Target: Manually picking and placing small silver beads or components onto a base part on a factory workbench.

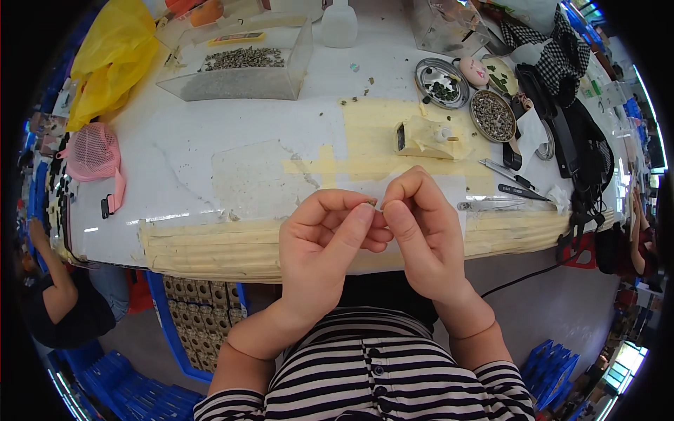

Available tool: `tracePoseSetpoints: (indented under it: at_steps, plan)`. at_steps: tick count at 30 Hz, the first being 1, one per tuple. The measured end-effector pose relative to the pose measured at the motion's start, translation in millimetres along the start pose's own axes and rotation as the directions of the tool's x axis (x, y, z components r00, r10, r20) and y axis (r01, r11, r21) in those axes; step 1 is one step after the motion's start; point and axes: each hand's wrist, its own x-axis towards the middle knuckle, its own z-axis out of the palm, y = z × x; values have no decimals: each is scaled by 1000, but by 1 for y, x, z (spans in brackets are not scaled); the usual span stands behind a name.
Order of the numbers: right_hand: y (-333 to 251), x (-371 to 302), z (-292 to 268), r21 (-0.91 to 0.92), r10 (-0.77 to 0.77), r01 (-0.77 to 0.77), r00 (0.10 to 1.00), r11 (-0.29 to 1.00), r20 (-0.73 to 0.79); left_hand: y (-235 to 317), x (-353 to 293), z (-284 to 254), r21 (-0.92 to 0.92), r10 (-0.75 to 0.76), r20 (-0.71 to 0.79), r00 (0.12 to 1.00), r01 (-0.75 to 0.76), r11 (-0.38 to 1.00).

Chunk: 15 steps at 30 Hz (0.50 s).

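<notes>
My left hand (pixel 324 235) and my right hand (pixel 421 235) meet above the table's near edge, thumb and forefinger pinched on each. A tiny brownish piece (pixel 371 202) shows at the left fingertips; it is too small to name. The right fingertips almost touch it, and what they hold is hidden. Beyond my hands, a block wrapped in cream tape (pixel 430 137) sits on the tabletop. To its right is a round dish of small metal parts (pixel 493 116). A metal dish with dark green pieces (pixel 441 83) stands behind the block.
Tweezers (pixel 523 191) and a pen-like tool (pixel 507 173) lie right of my hands. A clear bin of small parts (pixel 235 81), a white bottle (pixel 339 24) and a yellow bag (pixel 112 59) stand farther back. A pink mesh pouch (pixel 95 153) lies left. Below is a blue crate (pixel 168 326).
</notes>
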Motion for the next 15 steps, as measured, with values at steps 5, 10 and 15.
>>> tracePoseSetpoints:
  at_steps: [5,10,15]
  plan:
    - [3,-5,4,55,50,-49,998,997,-25,-10,-2,2,-80,31,2,1000,-30,996]
    - [0,-4,6,263,100,-102,995,959,21,-9,-5,1,-49,26,-23,999,-27,998]
    - [-3,-6,8,336,146,-153,988,930,44,-11,-4,0,-45,24,5,1000,-23,999]
